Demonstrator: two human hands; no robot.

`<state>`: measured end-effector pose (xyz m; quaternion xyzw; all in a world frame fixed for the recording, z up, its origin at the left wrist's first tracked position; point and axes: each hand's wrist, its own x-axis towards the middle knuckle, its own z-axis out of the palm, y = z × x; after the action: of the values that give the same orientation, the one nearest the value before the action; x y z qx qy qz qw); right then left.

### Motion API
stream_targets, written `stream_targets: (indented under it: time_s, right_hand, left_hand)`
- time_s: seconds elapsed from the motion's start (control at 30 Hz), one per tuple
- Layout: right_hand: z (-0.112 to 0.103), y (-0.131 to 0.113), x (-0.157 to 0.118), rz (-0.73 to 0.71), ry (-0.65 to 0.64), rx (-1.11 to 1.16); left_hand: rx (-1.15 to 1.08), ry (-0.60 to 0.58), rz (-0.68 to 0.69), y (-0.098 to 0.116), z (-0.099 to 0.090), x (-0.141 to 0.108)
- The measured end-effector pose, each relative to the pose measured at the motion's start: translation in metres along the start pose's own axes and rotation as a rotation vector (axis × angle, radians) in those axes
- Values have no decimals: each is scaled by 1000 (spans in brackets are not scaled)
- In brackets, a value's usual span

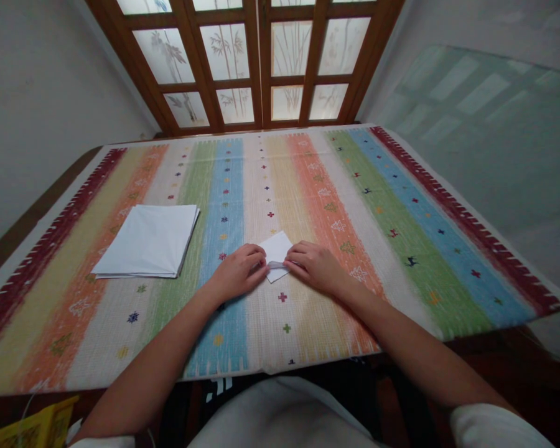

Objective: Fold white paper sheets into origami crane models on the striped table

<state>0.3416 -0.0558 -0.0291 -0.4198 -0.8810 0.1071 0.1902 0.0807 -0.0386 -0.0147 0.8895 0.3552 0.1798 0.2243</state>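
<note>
A small folded sheet of white paper [276, 251] lies on the striped cloth at the middle of the view, with a narrow flap showing between my hands. My left hand [238, 272] grips its left side with the fingertips, and my right hand [313, 267] holds its right side the same way. The two sets of fingertips nearly meet over the fold. Part of the sheet is hidden under my fingers. A neat stack of square white paper sheets [147, 241] lies to the left of my left hand, apart from it.
A woven cloth [280, 317] with coloured stripes and small motifs covers the table. Wooden-framed frosted glass doors [261, 62] stand beyond its far edge, with walls on both sides. A yellow bag [32, 429] sits low at the left.
</note>
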Motion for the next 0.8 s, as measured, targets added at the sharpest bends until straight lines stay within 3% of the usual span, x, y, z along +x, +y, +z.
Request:
stream_targets:
  time_s: [0.37,0.8]
  right_hand:
    - [1,3,0,176,54,94]
    - [3,5,2,314,77,118]
  left_hand:
    - [6,136,-170,-4,16,4]
    - [-11,178,-250,0,21,9]
